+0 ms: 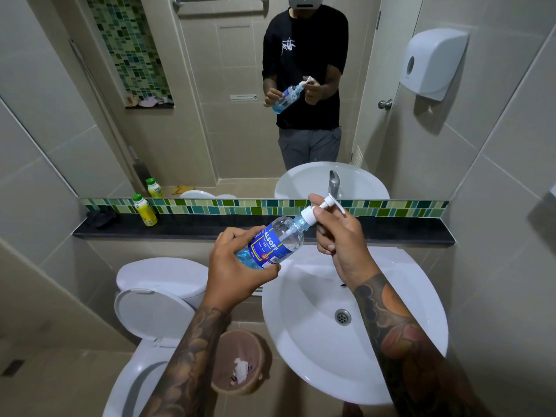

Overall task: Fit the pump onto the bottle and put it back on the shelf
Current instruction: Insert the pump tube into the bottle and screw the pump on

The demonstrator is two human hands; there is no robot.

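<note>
A clear bottle (275, 242) with blue gel and a blue label lies tilted in the air above the sink, neck pointing up and right. My left hand (237, 266) grips its lower half. A white pump (319, 208) sits on the bottle's neck, its tube reaching down inside. My right hand (337, 236) holds the pump's collar and head between thumb and fingers. Behind both hands runs the dark shelf (406, 233), under the mirror.
A yellow bottle with a green cap (145, 210) and a dark cloth (100, 219) sit on the shelf's left end. Below are a white sink (301, 341) with a tap (334, 183), a toilet (153, 299), and a bin (240, 361). A paper dispenser (433, 63) hangs on the right wall.
</note>
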